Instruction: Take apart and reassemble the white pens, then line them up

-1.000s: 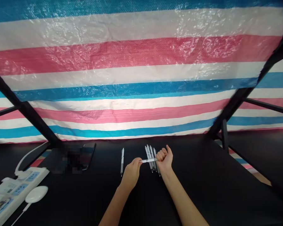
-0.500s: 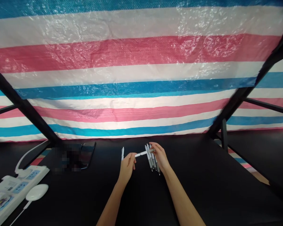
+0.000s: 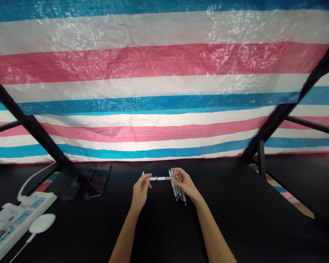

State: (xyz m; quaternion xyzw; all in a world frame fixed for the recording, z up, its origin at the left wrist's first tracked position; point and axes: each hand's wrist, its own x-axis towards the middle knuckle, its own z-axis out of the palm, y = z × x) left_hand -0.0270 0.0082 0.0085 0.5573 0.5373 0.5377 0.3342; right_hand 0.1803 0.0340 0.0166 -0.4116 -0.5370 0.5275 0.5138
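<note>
Head view.

Item 1: left hand [image 3: 139, 191], fingers curled, not spread, thumb and fingertips pinching the left end of a white pen.

Item 2: right hand [image 3: 185, 182], thumb and forefinger pinching the right end of the same pen, other fingers loosely curled. It sits just over the top of a bunch of pens.

Item 3: white pen [image 3: 159, 178], held level in the air between both hands, above the table and crosswise to the bunch.

Item 4: bunch of pens [image 3: 177, 190], several, white with dark tips, lying side by side on the table, tips toward the person, partly under the right hand.

Item 5: lone pen [image 3: 143, 174], on the table behind the left hand, only its top end showing.

Item 6: black table [image 3: 216, 219], bearing all of the above.

Item 7: phone [image 3: 100, 180], dark, left of the hands, well apart from them, next to a blurred patch [image 3: 76, 184].

Item 8: power strip [image 3: 22, 215], white, at the table's near left corner, with a white cable [image 3: 27, 184] curving away.

Item 9: white oval puck [image 3: 42, 223], corded, just beside the power strip.

Item 10: striped tarp [image 3: 164, 62], red, white and blue, hanging behind the table, crossed by black metal struts [image 3: 24, 120].
</note>
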